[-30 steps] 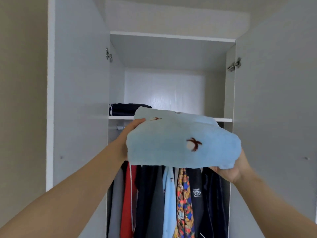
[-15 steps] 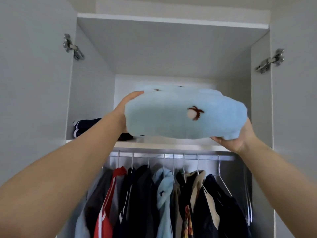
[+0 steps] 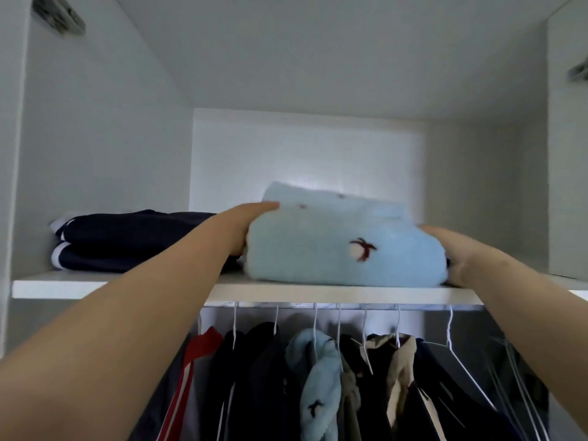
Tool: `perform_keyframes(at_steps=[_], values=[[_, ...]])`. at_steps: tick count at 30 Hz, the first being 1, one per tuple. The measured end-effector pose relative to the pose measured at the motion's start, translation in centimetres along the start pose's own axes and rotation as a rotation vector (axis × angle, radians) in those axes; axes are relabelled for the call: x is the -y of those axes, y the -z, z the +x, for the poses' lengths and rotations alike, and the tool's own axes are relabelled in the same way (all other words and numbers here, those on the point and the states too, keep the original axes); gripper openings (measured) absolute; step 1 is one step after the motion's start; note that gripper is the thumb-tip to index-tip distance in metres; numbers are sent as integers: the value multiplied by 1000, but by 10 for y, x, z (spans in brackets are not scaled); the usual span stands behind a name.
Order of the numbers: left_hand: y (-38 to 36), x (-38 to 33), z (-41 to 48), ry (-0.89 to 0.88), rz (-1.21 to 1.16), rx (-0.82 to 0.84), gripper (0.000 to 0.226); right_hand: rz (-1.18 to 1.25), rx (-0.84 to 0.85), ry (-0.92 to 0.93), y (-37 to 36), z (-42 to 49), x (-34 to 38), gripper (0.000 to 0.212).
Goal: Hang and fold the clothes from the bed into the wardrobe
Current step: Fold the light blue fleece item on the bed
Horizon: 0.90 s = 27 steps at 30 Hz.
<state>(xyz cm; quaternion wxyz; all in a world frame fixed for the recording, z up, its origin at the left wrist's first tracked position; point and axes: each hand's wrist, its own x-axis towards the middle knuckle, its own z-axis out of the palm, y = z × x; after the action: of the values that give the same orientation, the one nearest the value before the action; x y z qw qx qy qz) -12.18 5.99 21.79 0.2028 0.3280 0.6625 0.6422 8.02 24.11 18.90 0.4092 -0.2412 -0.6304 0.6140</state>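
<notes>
High in the wardrobe (image 3: 95, 138), on its shelf (image 3: 111, 289), a folded blue fleece (image 3: 318, 249) is seen. Its underside is rested on the board near the front edge, just right of a navy pile (image 3: 127, 243), with only the left hand (image 3: 241, 224) between the two. That hand is clamped on the fleece's left end — thumb laid over the top, palm against the side, fingers hidden. The right hand (image 3: 445, 249) is pressed to the right end; its fingers are lost behind the cloth, so how far they are curled cannot be told. Below the shelf a rail (image 3: 420, 306) is hung with white hangers (image 3: 450, 323), on which hung clothes (image 3: 264, 393) are carried — red-striped, dark, pale blue, tan. A hinge (image 3: 60, 15) is seen, blurred, at the upper left.
</notes>
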Motion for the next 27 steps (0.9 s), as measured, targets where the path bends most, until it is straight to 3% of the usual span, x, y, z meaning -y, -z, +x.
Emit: perform_keyframes(at_steps=[2, 4, 6, 9, 12, 15, 22, 27], values=[[-2, 2, 2, 19, 282, -46, 20, -62, -40, -11, -2, 6, 1, 25], [-6, -3, 2, -113, 577, -129, 25, -78, -101, 84, -5, 14, 10, 26], [-10, -17, 4, -286, 532, -195, 37, -132, -87, 144, -4, 17, 19, 38], [-13, -24, -4, -468, 562, -56, 25, -270, 67, 98, -1, 17, 16, 27], [-23, -4, -7, -546, 945, 70, 35, -360, 140, 146, -2, 20, 3, 19], [-28, 16, 1, -588, 1093, -41, 58, -321, 114, 155, -10, 25, -7, 52], [-15, 20, 17, -564, 1264, -54, 55, -469, 108, 134, -36, 45, -14, 68], [-4, 22, 21, -502, 1300, -82, 56, -531, 153, 157, -47, 51, -16, 66]])
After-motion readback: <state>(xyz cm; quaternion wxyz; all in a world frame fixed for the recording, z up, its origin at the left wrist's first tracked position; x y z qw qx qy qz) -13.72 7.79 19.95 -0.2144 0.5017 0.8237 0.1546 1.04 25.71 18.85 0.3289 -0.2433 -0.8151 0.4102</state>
